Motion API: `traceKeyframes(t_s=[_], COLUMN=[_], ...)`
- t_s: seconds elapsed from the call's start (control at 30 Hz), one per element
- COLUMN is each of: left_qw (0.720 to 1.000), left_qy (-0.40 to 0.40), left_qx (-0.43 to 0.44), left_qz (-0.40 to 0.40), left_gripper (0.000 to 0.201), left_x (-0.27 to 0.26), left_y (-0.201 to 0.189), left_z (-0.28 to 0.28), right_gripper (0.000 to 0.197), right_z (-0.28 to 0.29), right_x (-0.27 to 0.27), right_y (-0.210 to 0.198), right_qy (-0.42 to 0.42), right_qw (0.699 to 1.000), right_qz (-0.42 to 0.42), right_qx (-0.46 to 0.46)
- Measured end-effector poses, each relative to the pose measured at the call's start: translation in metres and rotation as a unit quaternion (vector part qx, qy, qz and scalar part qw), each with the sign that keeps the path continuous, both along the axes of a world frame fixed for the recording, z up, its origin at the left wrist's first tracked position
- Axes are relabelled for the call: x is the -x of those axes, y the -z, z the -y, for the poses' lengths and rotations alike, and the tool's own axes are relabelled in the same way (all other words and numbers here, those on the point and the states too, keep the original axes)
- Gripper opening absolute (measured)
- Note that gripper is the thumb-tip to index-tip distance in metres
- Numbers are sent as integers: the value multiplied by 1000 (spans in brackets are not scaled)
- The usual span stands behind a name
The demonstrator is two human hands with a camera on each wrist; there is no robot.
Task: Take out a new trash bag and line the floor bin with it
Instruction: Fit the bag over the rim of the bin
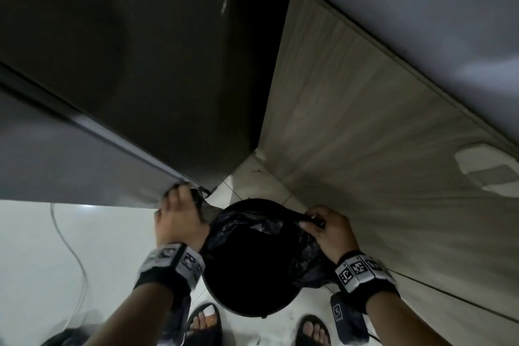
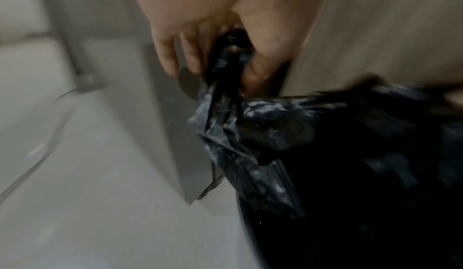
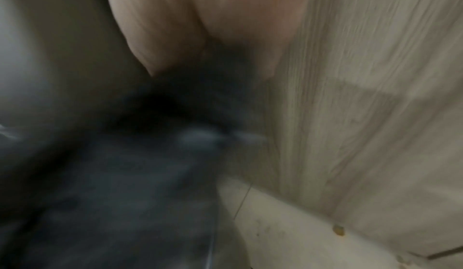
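Observation:
A round black floor bin (image 1: 244,303) stands on the pale tiles between my feet and the corner. A black trash bag (image 1: 252,226) is spread over its mouth, hanging into it. My left hand (image 1: 179,213) grips the bag's left edge, bunched between thumb and fingers (image 2: 172,55), the crumpled plastic (image 2: 225,115) trailing down to the bin. My right hand (image 1: 323,226) pinches the bag's right edge, pulled taut across the rim. The right wrist view is blurred; dark plastic (image 3: 140,174) fills its lower left.
A dark grey appliance (image 1: 126,50) rises at the left, close behind my left hand. A wood-grain cabinet panel (image 1: 379,135) runs along the right. A thin cable (image 1: 73,255) lies on the white floor at the left. My sandalled feet (image 1: 205,323) stand just before the bin.

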State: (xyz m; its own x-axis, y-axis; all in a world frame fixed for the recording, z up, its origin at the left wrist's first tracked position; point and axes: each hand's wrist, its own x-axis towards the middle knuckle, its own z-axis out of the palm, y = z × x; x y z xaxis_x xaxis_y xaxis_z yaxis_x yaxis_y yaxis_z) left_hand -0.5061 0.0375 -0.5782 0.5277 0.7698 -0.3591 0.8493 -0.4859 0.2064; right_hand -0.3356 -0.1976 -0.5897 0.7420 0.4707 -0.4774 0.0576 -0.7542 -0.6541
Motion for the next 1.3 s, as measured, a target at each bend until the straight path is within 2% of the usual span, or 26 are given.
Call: traceKeyframes(t_s=[0.03,0.1,0.17,0.23,0.33,0.37,0.43,0.5,0.57,0.63,0.7,0.77,0.83,0.87,0.9,0.93,1.0,1.07,1.13,1.17,1.23,1.27,1.3], left_qw=[994,960,940,945,967,969,970,968,968,952,932,922,926,941,959,965,949,951,966,969,962,961,961], left_qy=[99,273,340,326,195,155,95,86,45,-45,-112,-101,-91,-60,0,69,157,167,168,189,231,220,194], left_qx=[-24,-28,-13,29,155,180,206,226,241,288,321,351,353,329,282,232,180,185,173,158,126,140,173], left_qz=[25,48,12,-5,44,66,92,64,59,95,128,130,94,46,-22,-102,-204,-186,-90,-29,76,91,91], left_gripper=[62,66,55,27,33,33,25,22,23,22,27,24,23,26,28,29,34,57,72,72,59,53,51], left_x=[-1,-4,-4,-1,-3,-7,-15,-25,-32,-36,-40,-43,-39,-33,-25,-15,6,20,29,30,27,21,14], left_y=[0,4,16,24,27,25,23,27,34,39,48,53,63,71,80,87,95,98,92,87,70,59,49], left_z=[10,28,30,20,10,6,0,-7,-17,-25,-31,-36,-40,-41,-40,-38,-32,-32,-37,-38,-35,-32,-26], right_gripper=[13,16,14,21,39,38,24,22,26,32,40,45,42,37,32,27,15,20,27,36,52,53,52], right_z=[-1,-1,1,4,6,5,0,-9,-22,-38,-51,-59,-60,-57,-54,-48,-32,-17,-4,0,5,6,7], right_x=[0,1,0,-4,-15,-20,-29,-36,-39,-41,-44,-50,-56,-56,-54,-51,-45,-42,-42,-41,-37,-33,-28], right_y=[0,3,6,7,16,23,35,45,53,56,58,64,75,82,87,92,100,102,93,85,64,52,39], right_qy=[12,17,16,0,2,6,9,14,-12,-43,-47,-44,-78,-108,-146,-179,-200,-188,-105,-37,94,114,87], right_qw=[1000,999,998,998,993,989,987,993,997,993,988,983,974,965,951,940,941,960,978,982,978,980,986], right_qz=[-7,-25,-46,-51,-117,-142,-158,-115,-37,34,41,19,-20,-47,-69,-82,-94,-93,-152,-182,-177,-150,-125], right_qx=[-11,-26,-40,-45,-31,-24,1,28,59,102,139,175,210,235,262,280,257,186,98,44,-54,-72,-65])
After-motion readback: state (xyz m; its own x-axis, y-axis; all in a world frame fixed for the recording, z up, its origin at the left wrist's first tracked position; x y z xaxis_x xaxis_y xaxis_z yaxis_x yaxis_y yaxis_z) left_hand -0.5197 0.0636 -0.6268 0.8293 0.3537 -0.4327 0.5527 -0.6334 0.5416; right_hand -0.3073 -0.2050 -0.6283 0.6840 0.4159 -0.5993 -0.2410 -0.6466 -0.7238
